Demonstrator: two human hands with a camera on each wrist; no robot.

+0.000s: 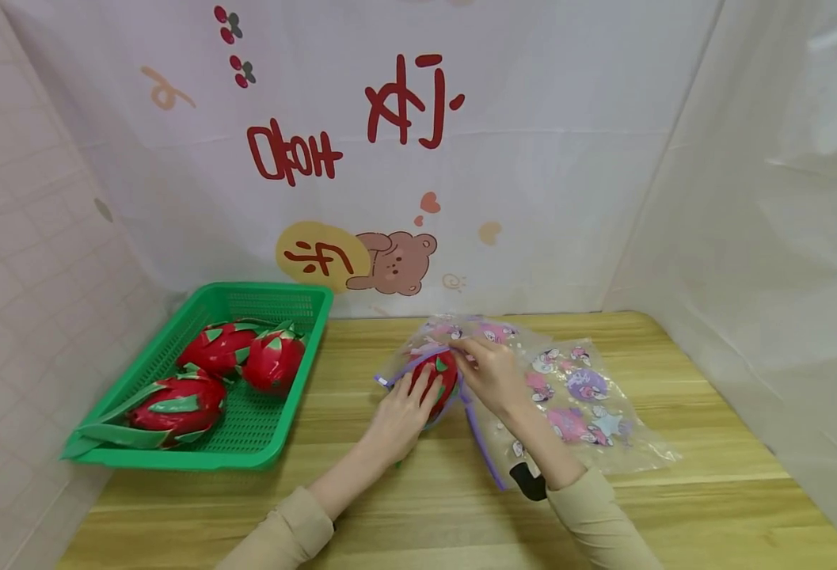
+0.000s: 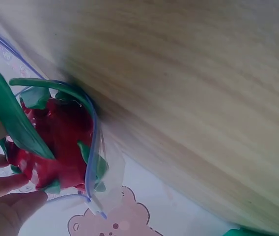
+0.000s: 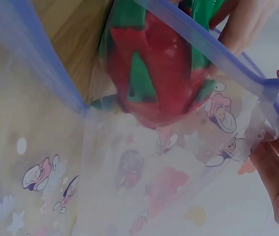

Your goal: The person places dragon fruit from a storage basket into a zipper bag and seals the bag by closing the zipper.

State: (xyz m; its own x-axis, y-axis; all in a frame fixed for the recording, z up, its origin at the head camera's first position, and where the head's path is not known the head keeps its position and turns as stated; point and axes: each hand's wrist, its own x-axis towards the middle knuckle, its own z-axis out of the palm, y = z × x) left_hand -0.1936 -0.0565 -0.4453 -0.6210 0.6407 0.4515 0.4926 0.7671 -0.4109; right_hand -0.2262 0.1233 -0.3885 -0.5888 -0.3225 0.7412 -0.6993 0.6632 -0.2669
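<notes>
A red dragon fruit (image 1: 447, 380) with green scales and long green leaves sits in the mouth of a clear printed zip bag (image 3: 188, 196). My left hand (image 1: 400, 416) holds the fruit, its fingers spread over the red side. In the left wrist view, the bag's purple zip edge (image 2: 96, 142) loops round the fruit (image 2: 61, 137), whose leaves stick out of the opening. With thumb and fingers, my right hand (image 1: 492, 376) pinches a corner of that zip edge, drawn out to the side. The fruit's scaly end shows through the plastic in the right wrist view.
On the left, a green basket (image 1: 293, 419) holds three more dragon fruits (image 1: 272, 362). Another printed zip bag (image 1: 582, 404) lies flat on the wooden table (image 1: 418, 514) at right, its purple edge toward me. A white printed cloth (image 1: 532, 158) hangs behind.
</notes>
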